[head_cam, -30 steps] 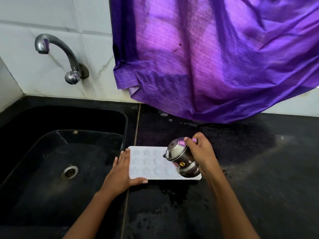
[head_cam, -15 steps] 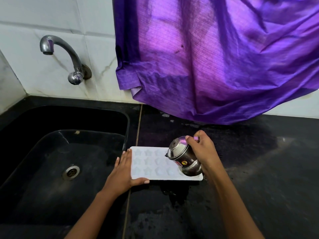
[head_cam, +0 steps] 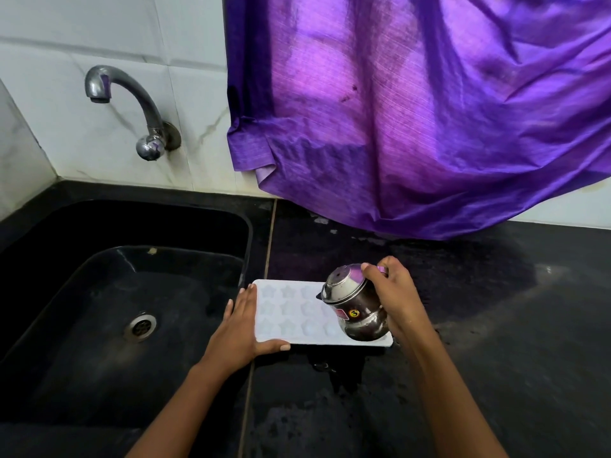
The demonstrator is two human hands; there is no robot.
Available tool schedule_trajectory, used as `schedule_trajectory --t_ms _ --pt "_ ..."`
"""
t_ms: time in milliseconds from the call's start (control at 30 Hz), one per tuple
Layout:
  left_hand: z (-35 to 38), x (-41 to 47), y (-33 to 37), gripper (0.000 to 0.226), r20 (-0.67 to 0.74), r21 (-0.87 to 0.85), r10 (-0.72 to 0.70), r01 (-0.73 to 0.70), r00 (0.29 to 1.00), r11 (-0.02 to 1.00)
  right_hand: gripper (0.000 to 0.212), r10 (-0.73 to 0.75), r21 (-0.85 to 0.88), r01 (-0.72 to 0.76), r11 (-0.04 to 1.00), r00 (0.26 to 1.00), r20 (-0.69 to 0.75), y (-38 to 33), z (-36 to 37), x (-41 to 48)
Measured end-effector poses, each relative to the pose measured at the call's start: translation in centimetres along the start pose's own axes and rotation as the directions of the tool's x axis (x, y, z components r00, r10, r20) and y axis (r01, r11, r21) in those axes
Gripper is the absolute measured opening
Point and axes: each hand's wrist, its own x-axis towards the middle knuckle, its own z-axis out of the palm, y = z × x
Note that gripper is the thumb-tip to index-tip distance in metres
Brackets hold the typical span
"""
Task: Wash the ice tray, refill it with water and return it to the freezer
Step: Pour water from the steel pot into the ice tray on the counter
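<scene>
A white ice tray [head_cam: 291,312] with star-shaped moulds lies flat on the black counter [head_cam: 479,325], just right of the sink. My left hand [head_cam: 239,328] rests against its left end, thumb under the near edge, holding it steady. My right hand [head_cam: 395,297] grips a small steel pot [head_cam: 353,305] tilted to the left over the tray's right half, its mouth facing the moulds. The pot hides the tray's right cells. Whether water is flowing I cannot tell.
A black sink [head_cam: 109,319] with a round drain [head_cam: 140,326] fills the left side. A steel tap [head_cam: 132,107] sticks out of the tiled wall above it. A purple curtain [head_cam: 413,110] hangs down to the counter's back. The counter in front of the tray looks wet.
The view has shifted slightly, so everything sits a little further right. My right hand has kept the pot tilted over the tray, moving it barely. My left hand stays on the tray.
</scene>
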Motion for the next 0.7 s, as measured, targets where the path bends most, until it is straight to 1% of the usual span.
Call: schedule_trajectory --t_ms 133,267,400,700 --pt "0.1 0.0 0.0 0.131 -0.014 0.008 -0.008 0.008 1.000 1.000 0.033 0.016 0.050 -0.017 0.999 1.000 0.026 -0.2 0.4 0.0" --pt "0.2 0.1 -0.1 0.129 -0.009 0.016 -0.012 0.012 1.000 1.000 0.033 0.009 0.049 -0.012 0.999 0.998 0.057 -0.5 0.9 0.1" --pt "0.3 0.1 -0.2 0.130 -0.004 0.023 -0.014 0.014 1.000 1.000 0.033 -0.017 0.013 0.016 1.000 0.996 0.084 -0.7 1.7 0.2" --pt "0.4 0.2 -0.2 0.129 -0.017 0.020 -0.009 0.009 1.000 1.000 0.031 -0.046 -0.169 0.062 0.984 0.994 0.098 -0.6 3.0 0.2"
